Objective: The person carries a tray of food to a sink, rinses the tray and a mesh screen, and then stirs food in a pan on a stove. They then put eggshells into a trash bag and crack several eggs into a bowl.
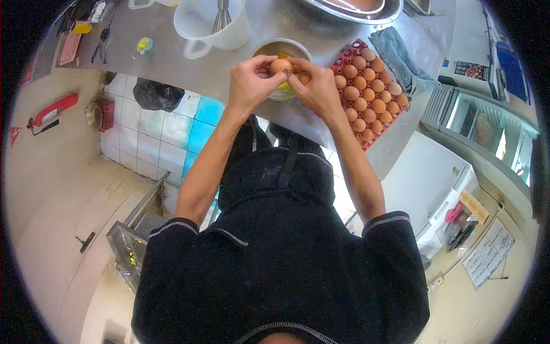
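Note:
Above a round metal bowl [297, 46], both my hands hold one brown egg [280, 66] between their fingertips. My left hand [250, 81] grips it from the left, my right hand [314, 87] from the right. A second brown egg shape shows by the fingers of my right hand, partly hidden. Yellow egg content lies in the bowl, mostly covered by my hands. Right of the bowl, a red egg tray [342, 55] carries several brown eggs.
A white plastic jug [187, 22] with a whisk [222, 17] stands left of the bowl. Beyond the tray lie a blue-grey cloth [395, 53] and a large metal basin [366, 20]. Scissors [102, 45] and a small cup [145, 45] are at the left.

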`<act>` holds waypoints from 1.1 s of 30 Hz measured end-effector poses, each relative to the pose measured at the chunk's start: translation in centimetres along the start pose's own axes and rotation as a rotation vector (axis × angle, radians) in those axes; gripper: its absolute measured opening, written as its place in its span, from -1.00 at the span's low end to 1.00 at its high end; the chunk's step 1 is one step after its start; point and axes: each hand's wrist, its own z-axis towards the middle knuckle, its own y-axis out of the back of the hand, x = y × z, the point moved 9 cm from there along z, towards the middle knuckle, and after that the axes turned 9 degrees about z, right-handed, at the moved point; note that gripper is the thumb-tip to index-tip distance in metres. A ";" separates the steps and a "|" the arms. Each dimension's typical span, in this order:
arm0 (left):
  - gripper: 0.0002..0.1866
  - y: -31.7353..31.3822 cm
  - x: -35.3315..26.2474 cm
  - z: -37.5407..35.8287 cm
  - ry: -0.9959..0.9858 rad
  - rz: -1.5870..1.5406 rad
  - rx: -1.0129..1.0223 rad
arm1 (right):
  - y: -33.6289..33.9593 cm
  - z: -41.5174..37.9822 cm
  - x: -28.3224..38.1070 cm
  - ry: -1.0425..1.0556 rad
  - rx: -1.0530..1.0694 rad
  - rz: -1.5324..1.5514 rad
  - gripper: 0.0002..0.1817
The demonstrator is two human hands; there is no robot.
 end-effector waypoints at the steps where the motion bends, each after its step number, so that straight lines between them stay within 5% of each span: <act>1: -0.57 0.0 0.0 0.0 -0.003 0.004 -0.001 | -0.1 0.0 -0.1 -0.008 0.005 -0.007 -0.61; 20: -0.57 -0.1 1.5 1.7 -0.021 0.032 0.127 | 0.2 1.4 -1.0 -0.023 0.033 -0.075 -0.66; 28: -0.61 0.6 -3.2 1.9 -0.462 0.380 0.128 | 1.5 1.8 1.0 0.223 0.074 -0.325 -0.71; 33: -0.61 -1.2 -4.5 1.7 -0.683 0.603 0.227 | 2.4 1.9 -0.7 0.175 0.055 -0.327 -0.73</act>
